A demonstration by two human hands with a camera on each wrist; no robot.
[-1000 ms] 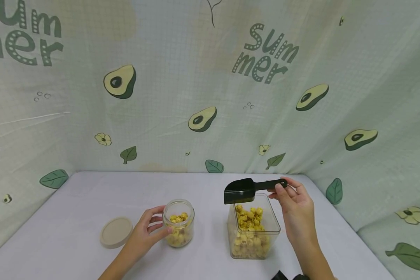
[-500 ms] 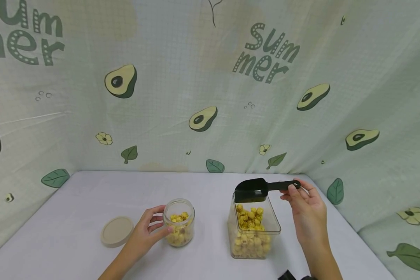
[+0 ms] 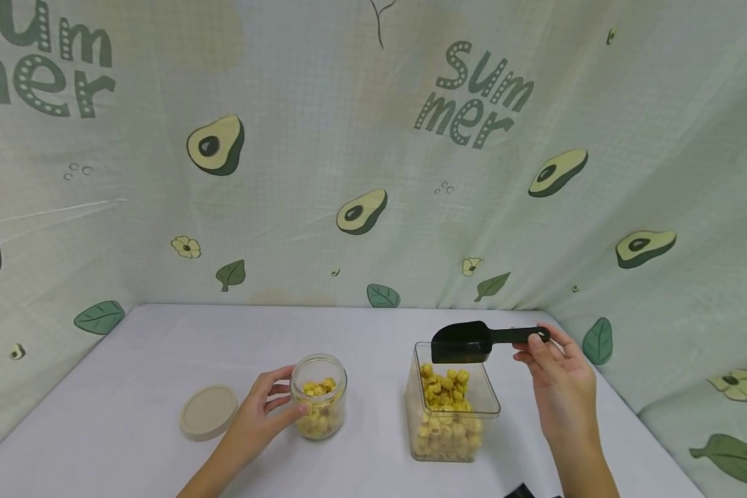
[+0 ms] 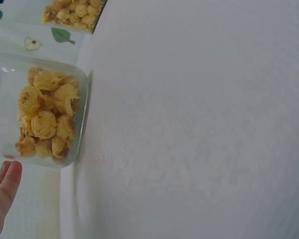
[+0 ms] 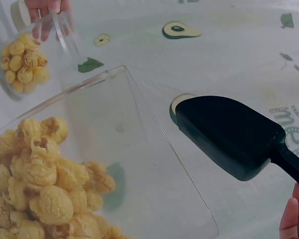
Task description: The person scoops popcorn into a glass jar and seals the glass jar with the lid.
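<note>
My left hand (image 3: 264, 408) grips a round glass jar (image 3: 319, 425) by its side, thumb in front and fingers behind. Yellow popcorn (image 4: 47, 114) fills the jar's lower part. With my right hand (image 3: 563, 387) I pinch the handle end of a black scoop (image 3: 460, 342), its bowl held over the far part of a clear square container (image 3: 442, 449). More popcorn (image 5: 52, 201) is heaped inside that container, below its rim. In the right wrist view the scoop's bowl is above the container's edge, and only the fingertips (image 5: 290, 219) of that hand show.
A round beige lid (image 3: 208, 413) lies on the white table (image 3: 274, 332), left of the jar. Fabric printed with avocados and leaves (image 3: 286, 173) hangs behind and at the sides. A black object (image 3: 521, 491) shows at the bottom edge near my right forearm.
The scoop and my right hand have moved to the right, from above the container's left rim to above its far part. My left hand and the jar have stayed in place.
</note>
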